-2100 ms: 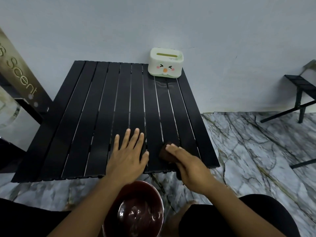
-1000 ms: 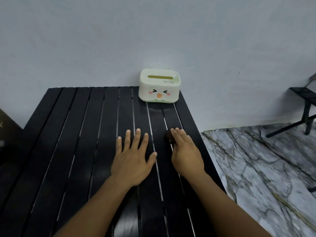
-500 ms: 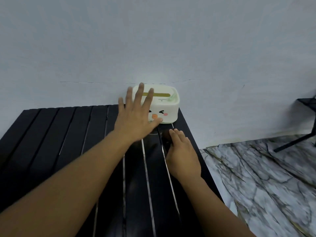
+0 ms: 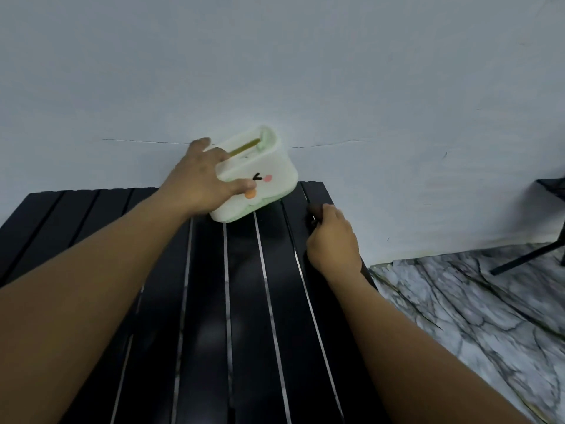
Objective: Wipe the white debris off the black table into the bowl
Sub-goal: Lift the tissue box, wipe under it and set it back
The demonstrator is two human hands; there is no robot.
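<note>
The black slatted table (image 4: 244,316) fills the lower frame. At its far edge by the wall, my left hand (image 4: 201,179) grips the white tissue box (image 4: 263,175) with a cartoon face and tilts it up on its left side. My right hand (image 4: 331,240) presses a small dark brown wiping pad (image 4: 315,213) on the far right slat, just right of the box. No white debris shows on the slats. The bowl is out of view.
A pale wall (image 4: 305,71) rises directly behind the table. Marble-patterned floor (image 4: 474,316) lies to the right, and a black metal frame (image 4: 544,240) stands at the right edge.
My left hand reached from the near table to the tissue box, took hold of it and tipped it up. My right hand slid the pad from the near edge to the far right corner.
</note>
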